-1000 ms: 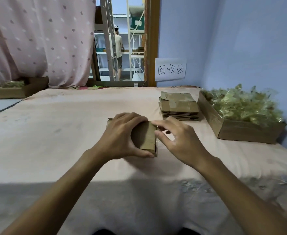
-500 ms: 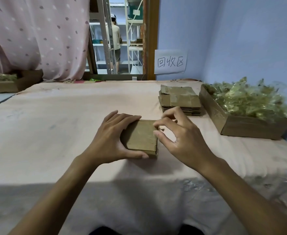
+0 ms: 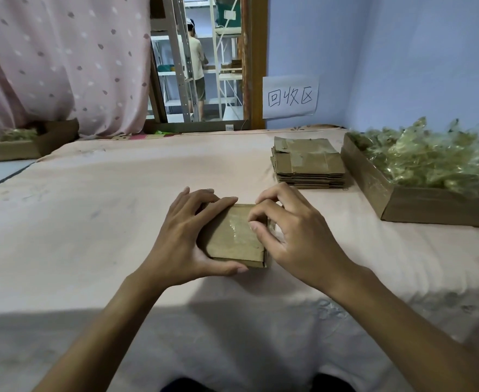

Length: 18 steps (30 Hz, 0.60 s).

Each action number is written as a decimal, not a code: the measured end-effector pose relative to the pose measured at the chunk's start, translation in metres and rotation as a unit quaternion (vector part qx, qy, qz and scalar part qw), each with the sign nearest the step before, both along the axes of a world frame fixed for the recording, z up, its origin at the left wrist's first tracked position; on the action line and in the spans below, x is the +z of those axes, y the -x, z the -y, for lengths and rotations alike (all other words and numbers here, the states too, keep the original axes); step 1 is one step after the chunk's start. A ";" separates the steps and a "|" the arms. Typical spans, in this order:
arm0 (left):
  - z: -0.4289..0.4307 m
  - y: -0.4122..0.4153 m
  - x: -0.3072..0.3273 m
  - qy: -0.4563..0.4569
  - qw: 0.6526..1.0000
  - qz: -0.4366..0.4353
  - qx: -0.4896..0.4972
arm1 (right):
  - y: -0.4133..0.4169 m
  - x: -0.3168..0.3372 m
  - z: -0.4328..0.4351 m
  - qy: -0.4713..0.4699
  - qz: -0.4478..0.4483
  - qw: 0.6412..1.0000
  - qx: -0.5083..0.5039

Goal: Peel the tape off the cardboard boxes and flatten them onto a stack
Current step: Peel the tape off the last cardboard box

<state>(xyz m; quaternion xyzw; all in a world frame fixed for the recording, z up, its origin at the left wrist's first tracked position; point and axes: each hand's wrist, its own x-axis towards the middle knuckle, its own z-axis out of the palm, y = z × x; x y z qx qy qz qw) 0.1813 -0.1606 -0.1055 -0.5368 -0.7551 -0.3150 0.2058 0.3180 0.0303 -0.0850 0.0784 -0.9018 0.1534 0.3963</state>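
A small brown cardboard box lies on the pink-covered table, a shiny strip of clear tape across its top. My left hand grips the box from the left, thumb along its near edge and fingers over the far corner. My right hand sits at the box's right edge with curled fingers, thumb and fingertips picking at the tape. A stack of flattened boxes lies further back on the right.
An open cardboard tray heaped with crumpled peeled tape stands at the far right beside the stack. Another cardboard tray sits far left under a pink curtain. A paper sign hangs on the blue wall. A person stands beyond the doorway.
My left hand has laid the box flatter and slid back to its left side. My right hand has moved from the box's right side onto its top, at the tape.
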 end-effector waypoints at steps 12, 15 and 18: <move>0.001 -0.001 -0.001 -0.003 1.000 0.008 0.007 | 0.003 -0.005 0.007 0.012 -0.014 1.000 -0.006; 0.001 -0.002 -0.001 -0.001 1.000 0.005 0.006 | 0.005 -0.004 0.009 0.018 -0.012 1.000 -0.006; 0.000 -0.004 -0.002 -0.003 1.000 0.001 0.008 | 0.009 -0.003 0.011 0.021 -0.009 1.000 0.000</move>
